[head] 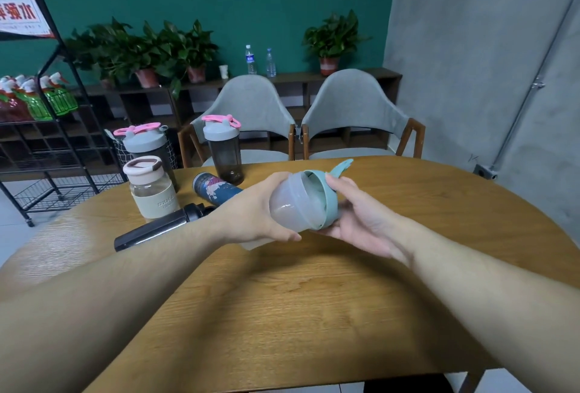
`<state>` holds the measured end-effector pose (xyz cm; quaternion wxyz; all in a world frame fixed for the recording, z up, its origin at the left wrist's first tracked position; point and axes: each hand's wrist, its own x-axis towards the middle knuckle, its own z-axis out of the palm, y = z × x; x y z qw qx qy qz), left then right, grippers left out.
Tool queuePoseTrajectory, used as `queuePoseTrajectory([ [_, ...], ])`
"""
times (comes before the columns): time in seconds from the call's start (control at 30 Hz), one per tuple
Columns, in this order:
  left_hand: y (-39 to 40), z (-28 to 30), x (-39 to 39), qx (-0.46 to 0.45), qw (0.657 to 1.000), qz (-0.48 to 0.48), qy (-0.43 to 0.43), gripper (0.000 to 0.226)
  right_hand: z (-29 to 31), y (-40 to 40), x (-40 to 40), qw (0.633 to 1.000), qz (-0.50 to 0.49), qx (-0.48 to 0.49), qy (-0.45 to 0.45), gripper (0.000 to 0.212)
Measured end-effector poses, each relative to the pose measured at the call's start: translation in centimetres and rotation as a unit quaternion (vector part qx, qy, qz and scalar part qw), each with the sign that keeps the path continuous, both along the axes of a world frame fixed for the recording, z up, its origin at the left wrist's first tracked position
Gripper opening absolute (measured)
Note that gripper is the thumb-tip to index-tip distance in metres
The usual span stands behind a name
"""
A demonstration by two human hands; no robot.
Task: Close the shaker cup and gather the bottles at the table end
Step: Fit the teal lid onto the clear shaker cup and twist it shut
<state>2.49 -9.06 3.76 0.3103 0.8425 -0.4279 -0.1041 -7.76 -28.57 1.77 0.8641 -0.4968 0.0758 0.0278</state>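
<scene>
At frame centre, the left hand [251,213] grips a frosted shaker cup [287,209] while the right hand [354,220] presses its green lid [326,201] on, above the tabletop [314,314].

Two bare forearms in view — no sleeves, no watch, no rings or bands visible. Left hand [251,210], right hand [361,220] — ungloved, short plain nails, fingers unmarked.

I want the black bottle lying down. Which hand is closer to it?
Left. The left hand, holding the shaker cup, is just beside the black bottle; the right hand is farther right.
</scene>
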Motion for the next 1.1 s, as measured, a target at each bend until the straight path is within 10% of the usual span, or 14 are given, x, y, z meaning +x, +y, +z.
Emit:
queuePoseTrajectory([
  [0.27,0.7,0.3,0.8,0.066,0.996,-0.021,-0.059,0.109,0.2,-0.5,-0.4,0.971,-0.038,-0.221,-0.078,0.100],
  [0.5,0.5,0.4,0.7,0.068,0.996,-0.016,-0.049,0.113,0.5,-0.1,-0.6,0.900,0.002,-0.414,-0.138,0.088],
  [0.73,0.1,0.5,-0.7,0.100,0.972,0.021,-0.211,0.116,1.6,0.6,-0.5,0.912,-0.029,-0.403,-0.070,0.054],
  [0.93,-0.5,0.2,-1.6,0.127,0.918,0.040,-0.373,0.117,2.2,1.1,-0.4,0.960,-0.017,-0.266,0.084,0.077],
  [1.1,-0.6,0.4,-1.4,0.102,0.945,0.030,-0.310,0.113,1.7,0.6,-0.6,0.969,0.001,-0.220,0.117,0.097],
])
